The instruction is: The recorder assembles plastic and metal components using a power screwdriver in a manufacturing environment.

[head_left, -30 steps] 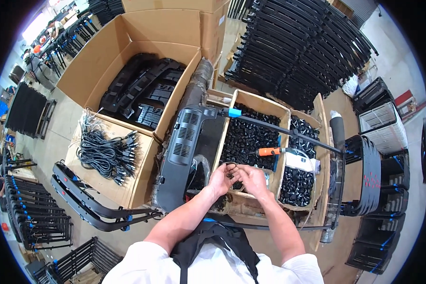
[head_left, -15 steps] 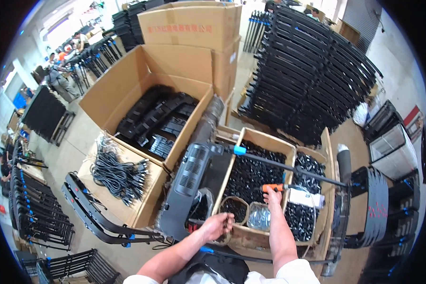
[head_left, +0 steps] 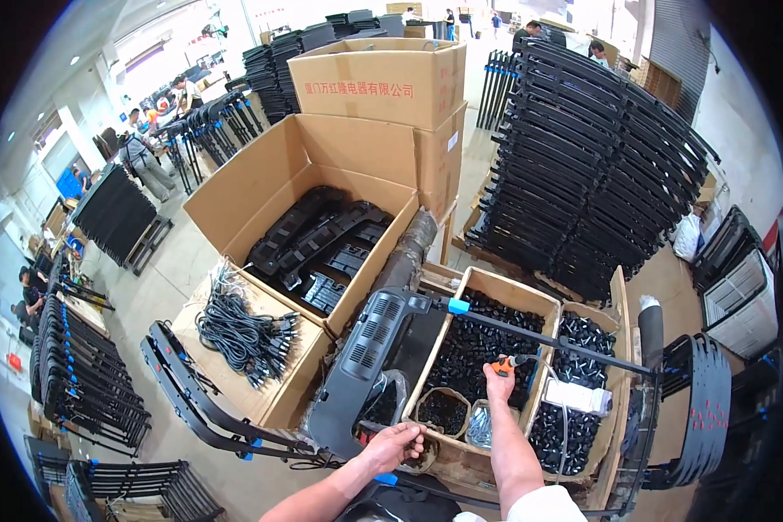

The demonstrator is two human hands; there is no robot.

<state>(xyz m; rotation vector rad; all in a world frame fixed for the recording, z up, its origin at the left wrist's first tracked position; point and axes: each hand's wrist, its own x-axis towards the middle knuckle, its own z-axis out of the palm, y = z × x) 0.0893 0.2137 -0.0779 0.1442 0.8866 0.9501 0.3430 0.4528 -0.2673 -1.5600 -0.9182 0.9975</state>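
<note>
The right hand reaches up over the wooden crate of small black parts, fingers closed around an orange-handled tool. The left hand rests at the crate's near corner, fingers curled loosely on a small round tub; whether it grips is unclear.

A coiled cable bundle lies beside stacked black frames.

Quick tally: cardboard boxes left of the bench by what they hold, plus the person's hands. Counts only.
Open box of black plastic parts: 1
Open box of black cables: 1
Closed cardboard box: 1
Left hand: 1
Right hand: 1
Total: 5
</note>
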